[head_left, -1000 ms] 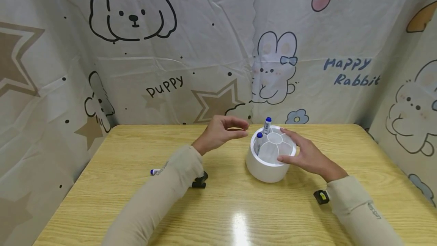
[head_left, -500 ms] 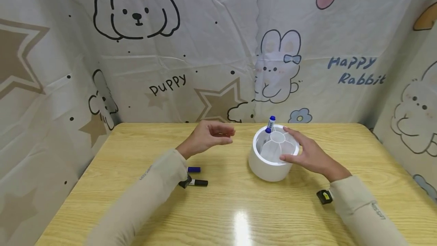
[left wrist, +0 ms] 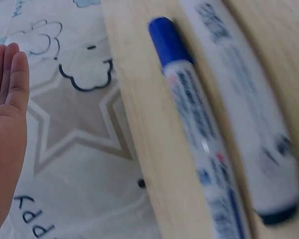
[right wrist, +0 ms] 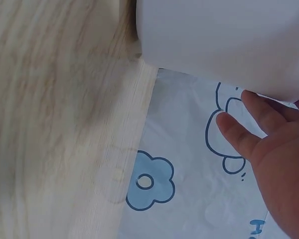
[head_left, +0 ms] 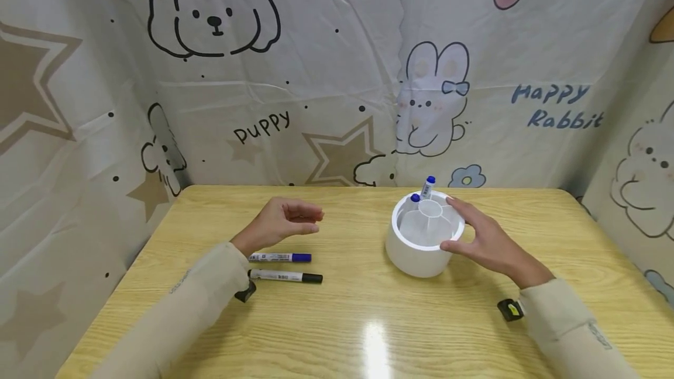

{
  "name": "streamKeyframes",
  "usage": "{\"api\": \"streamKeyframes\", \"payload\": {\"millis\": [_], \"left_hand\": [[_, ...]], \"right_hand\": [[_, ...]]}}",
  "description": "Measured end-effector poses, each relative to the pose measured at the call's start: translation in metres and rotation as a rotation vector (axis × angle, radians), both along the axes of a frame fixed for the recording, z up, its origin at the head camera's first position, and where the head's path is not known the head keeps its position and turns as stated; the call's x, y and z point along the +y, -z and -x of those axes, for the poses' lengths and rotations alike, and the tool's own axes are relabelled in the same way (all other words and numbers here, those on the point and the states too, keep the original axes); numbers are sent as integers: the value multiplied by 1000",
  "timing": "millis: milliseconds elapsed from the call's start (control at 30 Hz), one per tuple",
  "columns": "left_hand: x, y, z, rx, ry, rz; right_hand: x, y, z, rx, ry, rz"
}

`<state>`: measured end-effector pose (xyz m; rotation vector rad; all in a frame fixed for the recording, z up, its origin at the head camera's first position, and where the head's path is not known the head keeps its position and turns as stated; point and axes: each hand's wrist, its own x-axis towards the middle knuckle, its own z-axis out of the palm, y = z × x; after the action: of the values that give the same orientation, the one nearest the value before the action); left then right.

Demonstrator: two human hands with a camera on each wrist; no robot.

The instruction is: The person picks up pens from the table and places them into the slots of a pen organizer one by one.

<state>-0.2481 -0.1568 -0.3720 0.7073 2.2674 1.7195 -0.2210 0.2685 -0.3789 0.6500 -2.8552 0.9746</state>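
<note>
My right hand point(head_left: 487, 244) holds a round white pen holder point(head_left: 418, 259) by its right side, thumb at the front and fingers round toward the back. In the right wrist view, the fingers point(right wrist: 239, 137) reach up to the holder's white wall point(right wrist: 214, 40). Two blue-capped markers point(head_left: 427, 188) stand in its left and rear compartments. My left hand point(head_left: 279, 224) hovers left of the holder with nothing in it, fingers relaxed. Just below it lie a blue-capped marker point(head_left: 281, 257) and a black-capped marker point(head_left: 284, 277) side by side, both seen close in the left wrist view.
A light wooden table point(head_left: 358, 309) carries everything. Behind and beside it hangs a pale curtain point(head_left: 337, 75) with cartoon prints. A small black device point(head_left: 509, 310) sits at the right wrist, and another point(head_left: 245, 292) at the left.
My left hand has moved left, away from the pen holder to above the two lying markers, which its sleeve partly covered before. The right hand stays on the holder.
</note>
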Motion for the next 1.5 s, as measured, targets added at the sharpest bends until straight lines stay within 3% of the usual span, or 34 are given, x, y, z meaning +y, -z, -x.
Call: {"api": "streamKeyframes", "payload": {"millis": [167,400,700,833,1033,1500], "left_hand": [[-22,7,-5,6,-34,46],[-53,19,-9,-40,-56,119],[-89,31,-12,5,-63,282],[-102,36,-13,-9,-61,325],[-114,43,-15,-67,-64,317],[-119,51,-16,-83,-62,332]], "right_hand": [[2,1,-1,13,-9,29],[6,2,5,60,-46,71],[7,-1,18,22,-60,70],[8,0,21,10,-66,67],[7,-1,22,-15,-76,54],[2,-2,20,-38,-61,42]]}}
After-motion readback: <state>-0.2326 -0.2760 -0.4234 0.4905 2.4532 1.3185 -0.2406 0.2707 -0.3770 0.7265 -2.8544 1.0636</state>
